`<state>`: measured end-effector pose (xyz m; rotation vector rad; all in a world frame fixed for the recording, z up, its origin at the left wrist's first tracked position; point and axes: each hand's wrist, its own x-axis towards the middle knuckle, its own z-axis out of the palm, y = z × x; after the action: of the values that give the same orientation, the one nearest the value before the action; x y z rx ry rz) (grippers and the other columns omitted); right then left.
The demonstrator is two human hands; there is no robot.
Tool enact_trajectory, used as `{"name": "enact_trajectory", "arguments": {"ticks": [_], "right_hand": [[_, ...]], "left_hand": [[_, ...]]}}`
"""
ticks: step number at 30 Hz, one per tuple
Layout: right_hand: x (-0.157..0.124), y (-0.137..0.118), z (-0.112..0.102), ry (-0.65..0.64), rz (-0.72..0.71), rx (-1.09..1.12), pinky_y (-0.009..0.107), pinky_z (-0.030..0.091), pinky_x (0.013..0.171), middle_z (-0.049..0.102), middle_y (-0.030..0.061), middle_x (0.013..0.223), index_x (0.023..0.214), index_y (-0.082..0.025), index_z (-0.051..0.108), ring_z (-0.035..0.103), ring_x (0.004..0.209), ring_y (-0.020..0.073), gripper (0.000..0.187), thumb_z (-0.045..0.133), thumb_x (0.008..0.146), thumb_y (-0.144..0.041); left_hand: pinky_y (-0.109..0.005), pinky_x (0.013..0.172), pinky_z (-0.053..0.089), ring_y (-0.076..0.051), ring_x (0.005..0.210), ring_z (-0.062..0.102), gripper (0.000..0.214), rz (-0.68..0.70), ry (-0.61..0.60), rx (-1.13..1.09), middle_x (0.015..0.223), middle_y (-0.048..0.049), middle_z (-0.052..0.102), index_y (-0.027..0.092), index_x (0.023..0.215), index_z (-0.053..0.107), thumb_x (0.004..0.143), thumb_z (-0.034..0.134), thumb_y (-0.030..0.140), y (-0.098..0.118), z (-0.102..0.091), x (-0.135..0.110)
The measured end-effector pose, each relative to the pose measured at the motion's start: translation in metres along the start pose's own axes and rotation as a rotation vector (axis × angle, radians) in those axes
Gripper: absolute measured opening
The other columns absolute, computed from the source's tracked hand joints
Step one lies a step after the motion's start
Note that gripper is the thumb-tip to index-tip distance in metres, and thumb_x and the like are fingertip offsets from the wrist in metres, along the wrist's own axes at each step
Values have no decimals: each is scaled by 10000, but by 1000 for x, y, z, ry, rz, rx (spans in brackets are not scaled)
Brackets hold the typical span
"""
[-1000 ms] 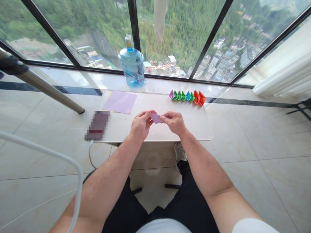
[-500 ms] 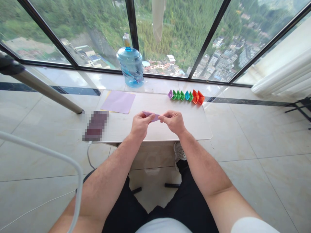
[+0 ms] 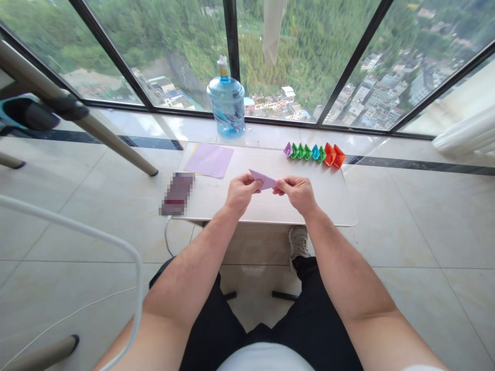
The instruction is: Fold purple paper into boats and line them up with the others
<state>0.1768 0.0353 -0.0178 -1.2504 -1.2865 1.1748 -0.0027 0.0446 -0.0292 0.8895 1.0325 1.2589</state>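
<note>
A small piece of folded purple paper (image 3: pixel 263 180), roughly triangular, is held up between both hands above the low table (image 3: pixel 270 211). My left hand (image 3: pixel 243 191) pinches its left side, thumb on top. At the right corner, the thumb and fingers of my right hand (image 3: pixel 297 192) are closed on it. A stack of flat purple paper sheets (image 3: pixel 210 160), with a yellow edge showing beneath, lies on the table's left back part. Along the back right stands a row of small folded paper boats (image 3: pixel 314 153) in purple, green, blue and orange.
A pixelated phone-like object (image 3: pixel 177 194) with a cable lies at the table's left edge. Behind the table, a large blue water bottle (image 3: pixel 227 108) stands by the window. A metal pole (image 3: pixel 116 139) slants in from the left, and a white curved tube (image 3: pixel 96 232) crosses the lower left.
The view has shifted, so everything appears further right. The folded purple paper is tilted differently, showing more of its triangular face. Both hands still grip it.
</note>
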Motion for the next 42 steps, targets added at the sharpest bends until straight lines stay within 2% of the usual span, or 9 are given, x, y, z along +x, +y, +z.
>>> {"name": "enact_trajectory", "arguments": {"ticks": [2,5,10,13,22,26,29,36,42], "right_hand": [[1,0,-2,-68,-8,-28,274,523,588,734,65,656,735,-154,776,656,620,160,407,738,799,-555],[2,0,-2,-91,-4,-23,261,507,543,707,33,630,716,-161,762,605,570,136,394,780,745,-553],[2,0,5,-112,19,-26,245,466,520,691,21,621,755,-146,756,577,553,120,363,824,685,-495],[2,1,7,-103,6,-50,244,460,533,697,20,647,767,-147,746,585,577,122,354,828,678,-481],[6,9,8,-112,-16,-60,261,514,600,731,24,716,787,-162,730,652,655,148,413,869,623,-514],[7,9,8,-122,-9,-62,260,519,595,734,30,722,788,-157,728,664,663,154,445,885,603,-531],[8,9,9,-131,-4,-61,263,534,609,738,28,742,792,-159,724,672,680,157,451,889,592,-528],[9,12,11,-105,-15,-113,250,544,612,750,26,774,849,-167,724,698,707,157,246,781,744,-381],[2,8,15,6,-54,-384,234,492,613,749,-3,737,921,-200,727,676,651,144,141,643,829,-266]], "left_hand": [[-277,643,478,-135,632,603,240,50,-57,86,678,-22,698,153,720,713,620,848,324,0,-2,2],[-264,628,483,-140,645,625,242,100,-134,198,700,-18,715,158,789,717,646,828,319,0,-4,4],[-232,528,511,-141,636,650,296,120,19,343,753,-15,720,175,810,652,654,829,353,-9,0,2],[-243,517,547,-160,657,673,260,77,41,382,734,-26,711,168,774,668,698,793,384,-11,5,-2],[-322,675,617,-163,686,708,411,-71,-39,107,757,-42,737,143,882,652,662,860,422,-3,9,-7],[-355,701,626,-189,760,732,519,-118,-83,63,884,-65,770,156,1047,668,635,883,386,0,8,-6],[-380,708,634,-199,768,732,488,-116,-93,76,904,-79,772,138,1035,693,638,869,361,0,9,-7],[-423,714,656,-222,785,739,444,28,-42,172,926,-86,774,115,1060,740,705,790,376,-3,10,-7],[-381,762,653,-240,873,757,448,107,-102,305,1066,-101,780,128,1117,739,732,771,354,-9,10,-7]]}}
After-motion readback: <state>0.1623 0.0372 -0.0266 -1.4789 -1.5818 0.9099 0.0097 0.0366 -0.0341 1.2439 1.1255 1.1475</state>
